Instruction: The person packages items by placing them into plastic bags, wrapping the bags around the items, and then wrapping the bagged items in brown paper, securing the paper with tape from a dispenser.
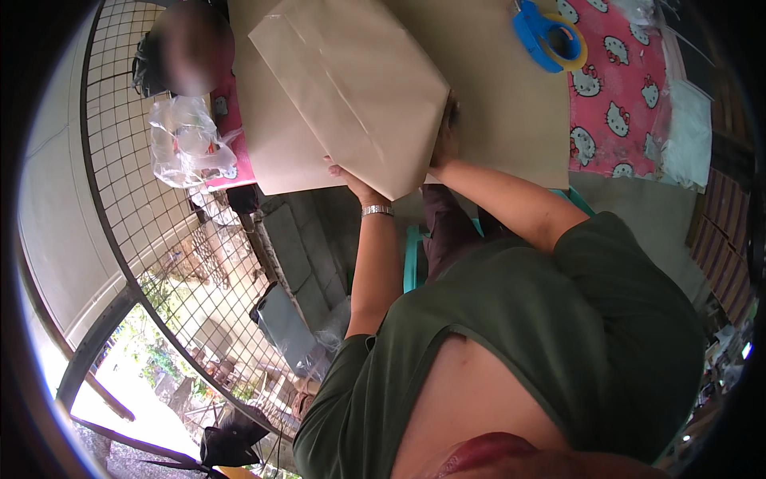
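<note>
A bulky package wrapped in brown paper (343, 80) is held at the near side of the table, with a taped seam running along its top. My left hand (353, 180) grips its near left corner, the thumb side showing and the other fingers mostly hidden by the paper. A metal-band watch is on that wrist. Along the right edge of the package, my right hand (447, 137) holds on, its fingers partly in shadow and behind the wrap. Under the package, a flat sheet of brown paper (511, 120) covers the tabletop.
A blue tape dispenser with a roll of tape (549, 38) lies at the far right of the sheet. Pink cat-patterned table cover (616, 88) shows beyond it. At the far left are a clear plastic bag (187, 148), a person's blurred head (191, 48) and wire mesh (120, 152).
</note>
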`<state>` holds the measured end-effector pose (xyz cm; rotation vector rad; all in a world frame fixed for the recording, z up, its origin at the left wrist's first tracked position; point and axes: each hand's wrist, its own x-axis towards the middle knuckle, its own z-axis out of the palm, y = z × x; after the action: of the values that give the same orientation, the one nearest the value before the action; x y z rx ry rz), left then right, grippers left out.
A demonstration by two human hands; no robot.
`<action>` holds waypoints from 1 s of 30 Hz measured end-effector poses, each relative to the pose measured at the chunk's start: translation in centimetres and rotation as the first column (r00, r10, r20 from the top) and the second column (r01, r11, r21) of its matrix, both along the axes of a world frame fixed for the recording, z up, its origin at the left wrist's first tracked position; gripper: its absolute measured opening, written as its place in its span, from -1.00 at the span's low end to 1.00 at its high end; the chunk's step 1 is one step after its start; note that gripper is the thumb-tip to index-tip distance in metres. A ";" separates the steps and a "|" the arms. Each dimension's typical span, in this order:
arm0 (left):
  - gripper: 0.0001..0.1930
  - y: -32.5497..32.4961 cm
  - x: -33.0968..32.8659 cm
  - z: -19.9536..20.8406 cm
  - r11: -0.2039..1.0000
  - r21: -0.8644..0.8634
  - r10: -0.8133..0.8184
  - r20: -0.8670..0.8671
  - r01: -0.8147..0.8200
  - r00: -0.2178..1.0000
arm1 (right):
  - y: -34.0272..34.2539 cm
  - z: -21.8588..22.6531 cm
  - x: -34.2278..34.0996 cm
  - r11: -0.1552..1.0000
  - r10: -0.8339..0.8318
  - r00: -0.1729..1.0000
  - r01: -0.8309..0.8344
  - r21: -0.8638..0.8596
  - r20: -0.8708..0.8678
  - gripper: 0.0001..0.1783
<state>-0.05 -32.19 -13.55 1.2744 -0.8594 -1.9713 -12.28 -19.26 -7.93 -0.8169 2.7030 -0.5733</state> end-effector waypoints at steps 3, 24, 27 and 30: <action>-0.48 2.6 0.3 -0.7 0.991 0.135 0.027 -0.131 -0.009 0.991 | -0.1 -1.6 1.1 0.993 0.119 0.975 -0.115 -0.031 0.190 -0.16; -0.57 -4.8 2.5 4.1 -0.389 -0.269 -0.180 0.960 0.881 0.214 | 4.7 0.3 -10.8 0.529 0.834 0.498 -0.844 -0.086 0.238 -0.65; -0.55 -6.4 3.3 4.6 -0.444 -0.242 -0.132 0.970 0.863 0.204 | 7.2 -0.2 -13.6 0.516 0.829 0.550 -0.823 -0.238 -0.102 -0.68; -0.44 -5.4 4.2 2.6 -0.397 -0.231 -0.062 0.972 0.888 0.226 | 6.9 -2.7 -12.2 0.606 0.786 0.615 -0.786 -0.118 -0.060 -0.73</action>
<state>4.19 -37.58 -10.97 0.2558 -3.2043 -0.4429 -24.53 -12.38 -10.59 -1.8863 1.9668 -0.5111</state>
